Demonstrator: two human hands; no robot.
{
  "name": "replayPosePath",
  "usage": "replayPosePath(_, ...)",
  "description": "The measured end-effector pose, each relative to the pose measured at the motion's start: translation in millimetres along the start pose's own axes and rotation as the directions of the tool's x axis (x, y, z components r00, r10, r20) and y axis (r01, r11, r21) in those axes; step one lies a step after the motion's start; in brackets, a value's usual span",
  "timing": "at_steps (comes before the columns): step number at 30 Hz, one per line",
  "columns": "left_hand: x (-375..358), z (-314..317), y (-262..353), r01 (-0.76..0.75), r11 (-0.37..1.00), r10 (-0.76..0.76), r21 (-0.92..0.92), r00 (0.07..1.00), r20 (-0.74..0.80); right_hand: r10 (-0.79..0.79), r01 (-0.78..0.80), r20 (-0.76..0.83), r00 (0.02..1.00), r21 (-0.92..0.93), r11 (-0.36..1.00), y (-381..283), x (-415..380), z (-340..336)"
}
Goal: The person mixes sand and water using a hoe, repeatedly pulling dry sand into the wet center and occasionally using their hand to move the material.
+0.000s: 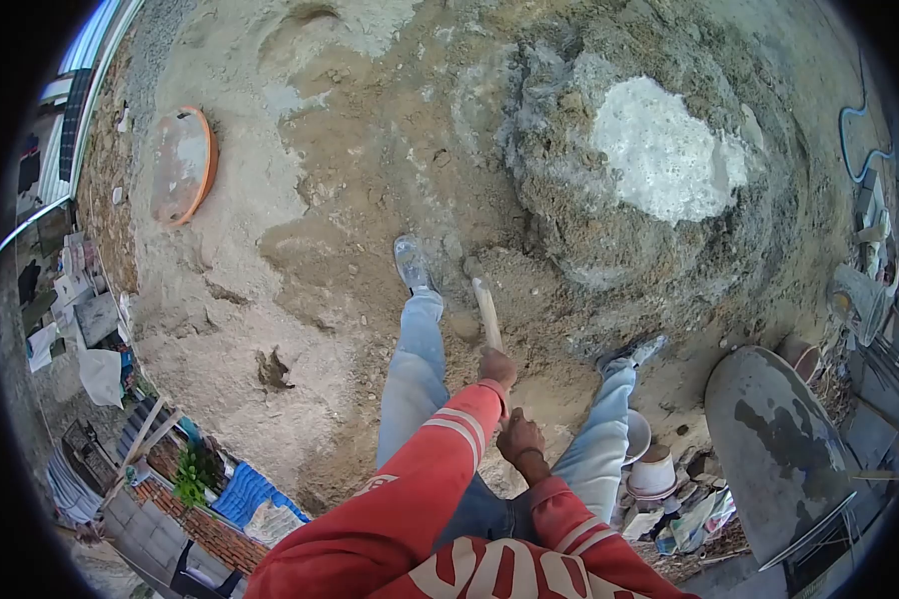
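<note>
My left hand (496, 369) is wrapped round a pale wooden handle (487, 311), which points away from me toward the ground between my feet. Lower on the same handle, close to my body, my right hand (522, 436) is closed round its end. The far end of the handle meets grey-brown sandy soil, and any tool head there is hidden or cannot be made out. Beyond it on the right lies a wide ring-shaped mound (569, 215) of sand with a white, bubbly pool (664, 150) in its middle.
An orange-rimmed round pan (210, 165) lies at the upper left. On the right are a large grey wet-stained board (769, 439), buckets (653, 471) and a blue hose (844, 140). Rubble and a blue tarp (255, 494) lie at lower left.
</note>
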State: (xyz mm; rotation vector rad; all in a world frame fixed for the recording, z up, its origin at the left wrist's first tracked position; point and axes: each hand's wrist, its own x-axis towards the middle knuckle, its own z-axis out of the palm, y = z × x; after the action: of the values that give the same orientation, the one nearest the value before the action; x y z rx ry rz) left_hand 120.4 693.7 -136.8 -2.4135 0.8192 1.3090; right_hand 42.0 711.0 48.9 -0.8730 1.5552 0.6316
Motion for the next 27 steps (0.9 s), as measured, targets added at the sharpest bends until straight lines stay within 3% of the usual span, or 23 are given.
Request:
replayPosePath(2,-31,-5,29,0.113,0.994,-0.111,-0.003,0.985,0.132,-0.004,0.004,-0.007,1.000,0.032,0.999,23,3,2)
replayPosePath(3,-35,1,34,0.085,0.996,-0.084,0.001,0.985,0.149,-0.011,0.011,0.004,1.000,0.070,0.997,32,5,0)
replayPosePath(5,-35,11,36,0.229,0.940,-0.119,-0.253,0.915,0.385,0.021,-0.022,0.004,1.000,0.085,0.996,44,3,-27)
replayPosePath(6,-24,22,31,0.208,0.946,-0.098,-0.249,0.915,0.392,-0.054,0.054,0.009,0.998,0.027,0.998,49,2,-43)
replayPosePath(8,6,46,19,0.520,0.661,0.069,-0.541,0.676,0.733,-0.157,0.159,0.056,0.986,-0.034,0.987,59,1,-80)
replayPosePath(9,4,41,30,0.510,0.670,0.075,-0.539,0.677,0.733,-0.158,0.159,0.045,0.986,-0.026,0.987,63,-4,-100)
replayPosePath(11,-13,14,68,0.669,0.299,0.099,-0.680,0.688,0.719,-0.232,0.239,0.166,0.958,-0.026,0.971,72,-20,-141)
replayPosePath(12,-23,2,81,0.601,0.193,0.250,-0.776,0.735,0.631,-0.256,0.259,0.159,0.953,0.002,0.966,81,-34,-166)
replayPosePath(13,-23,-4,98,0.587,0.205,0.257,-0.783,0.740,0.621,-0.283,0.282,0.148,0.948,0.031,0.959,93,-49,-191)
replayPosePath(15,-17,-14,143,0.580,0.088,0.097,-0.810,0.804,0.586,-0.392,0.395,0.090,0.916,-0.027,0.918,125,-76,-232)
replayPosePath(17,-23,-29,184,0.522,0.100,0.127,-0.847,0.838,0.531,-0.485,0.489,0.079,0.871,-0.061,0.870,161,-100,-270)
replayPosePath(20,-90,-47,272,0.379,0.105,0.224,-0.919,0.892,0.393,-0.465,0.465,-0.022,0.885,-0.025,0.885,222,-123,-314)
replayPosePath(22,-138,-44,335,0.261,0.089,0.342,-0.961,0.899,0.275,-0.512,0.483,-0.256,0.820,-0.170,0.859,280,-112,-325)
replayPosePath(25,-161,15,423,0.202,0.073,0.493,-0.977,0.844,0.211,-0.362,0.275,-0.429,0.828,-0.252,0.928,361,-55,-352)
replayPosePath(27,-170,58,490,0.227,0.194,0.529,-0.954,0.795,0.297,-0.253,0.181,-0.563,0.787,-0.181,0.967,401,5,-371)
